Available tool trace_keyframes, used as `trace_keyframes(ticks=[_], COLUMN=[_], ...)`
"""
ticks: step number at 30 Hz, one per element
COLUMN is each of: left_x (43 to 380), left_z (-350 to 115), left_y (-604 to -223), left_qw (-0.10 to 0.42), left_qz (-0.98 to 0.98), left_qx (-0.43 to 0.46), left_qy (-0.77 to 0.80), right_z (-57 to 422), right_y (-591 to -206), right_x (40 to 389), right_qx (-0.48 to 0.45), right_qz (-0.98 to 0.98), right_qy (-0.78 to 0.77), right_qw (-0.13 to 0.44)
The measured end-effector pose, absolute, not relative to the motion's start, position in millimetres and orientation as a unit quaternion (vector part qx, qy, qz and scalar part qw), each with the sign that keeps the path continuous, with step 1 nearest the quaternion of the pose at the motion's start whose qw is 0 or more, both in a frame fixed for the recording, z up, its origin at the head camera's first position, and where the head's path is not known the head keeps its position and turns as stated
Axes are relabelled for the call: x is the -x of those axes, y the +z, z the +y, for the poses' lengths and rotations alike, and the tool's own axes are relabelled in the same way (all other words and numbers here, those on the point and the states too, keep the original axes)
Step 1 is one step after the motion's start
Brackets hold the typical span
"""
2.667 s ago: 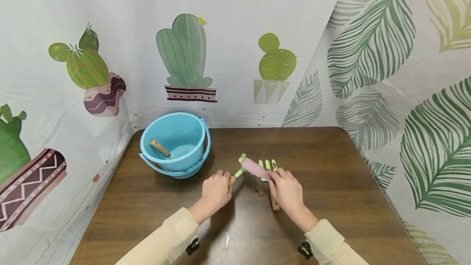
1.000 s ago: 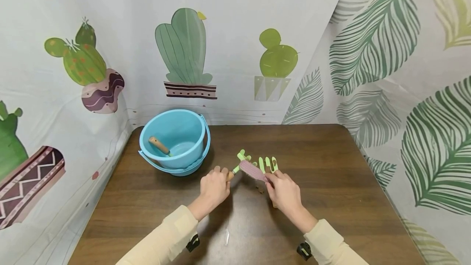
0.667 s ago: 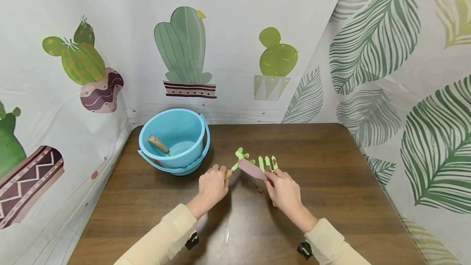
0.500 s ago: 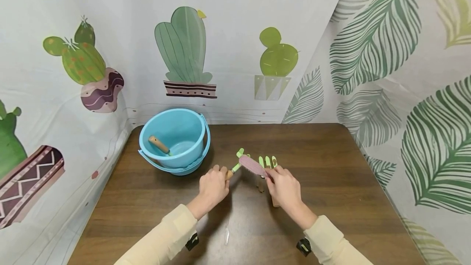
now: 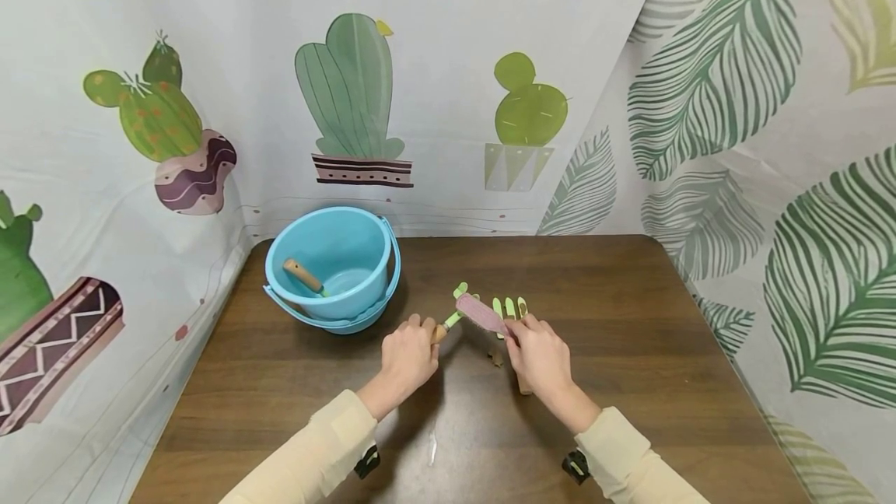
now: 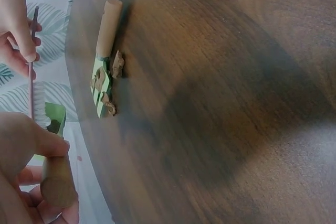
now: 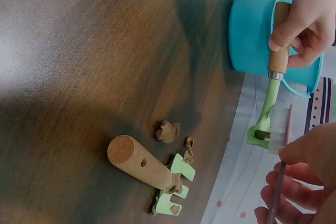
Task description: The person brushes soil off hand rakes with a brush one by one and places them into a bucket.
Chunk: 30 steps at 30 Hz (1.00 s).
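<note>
- Head view: the left hand (image 5: 409,355) is gripping the wooden handle of a green-headed tool (image 5: 453,320), raised over the bench (image 5: 630,341). The right hand (image 5: 542,352) is pinching the handle of a pink brush (image 5: 481,313), whose head is partly covering the tool's green end. A green fork (image 5: 510,308) is lying beneath the right hand, partly hidden, with brown clumps (image 5: 495,358) sitting beside it. To the left, a blue bucket (image 5: 353,304) is standing on the bench, and a wooden-handled tool (image 5: 303,277) is leaning inside it.
- Left wrist view: the left hand's fingers are curling round the wooden handle, its butt end facing the camera. The brush is showing edge-on in the right hand. The fork is lying on the bench, brown matter clinging to its prongs.
- Right wrist view: the brush's bristles (image 7: 277,136) are meeting a brown lump (image 7: 262,135) on the green-headed tool.
</note>
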<state>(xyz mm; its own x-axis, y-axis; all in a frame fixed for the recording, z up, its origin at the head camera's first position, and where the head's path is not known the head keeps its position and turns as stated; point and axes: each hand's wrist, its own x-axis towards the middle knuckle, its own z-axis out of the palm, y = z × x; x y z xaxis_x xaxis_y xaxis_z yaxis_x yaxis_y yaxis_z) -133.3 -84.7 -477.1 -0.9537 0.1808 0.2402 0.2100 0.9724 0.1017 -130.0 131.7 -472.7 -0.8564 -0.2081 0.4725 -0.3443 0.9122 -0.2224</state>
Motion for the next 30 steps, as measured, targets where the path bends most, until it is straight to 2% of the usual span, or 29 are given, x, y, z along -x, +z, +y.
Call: trace_keyframes(ticks=[15, 30], left_x=[137.1, 140.0], left_z=[-87.7, -92.5], left_y=[-475.7, -472.3], left_qw=[0.136, 0.132], left_qz=[-0.984, -0.985], left_qx=[0.099, 0.084], left_qy=[-0.064, -0.076], right_z=[132.7, 139.4], right_y=[-473.6, -478.3], right_x=[123.4, 118.2], right_qx=[-0.128, -0.137], right_qz=[-0.961, -0.957], right_qy=[0.169, 0.174], right_qw=[0.177, 0.186])
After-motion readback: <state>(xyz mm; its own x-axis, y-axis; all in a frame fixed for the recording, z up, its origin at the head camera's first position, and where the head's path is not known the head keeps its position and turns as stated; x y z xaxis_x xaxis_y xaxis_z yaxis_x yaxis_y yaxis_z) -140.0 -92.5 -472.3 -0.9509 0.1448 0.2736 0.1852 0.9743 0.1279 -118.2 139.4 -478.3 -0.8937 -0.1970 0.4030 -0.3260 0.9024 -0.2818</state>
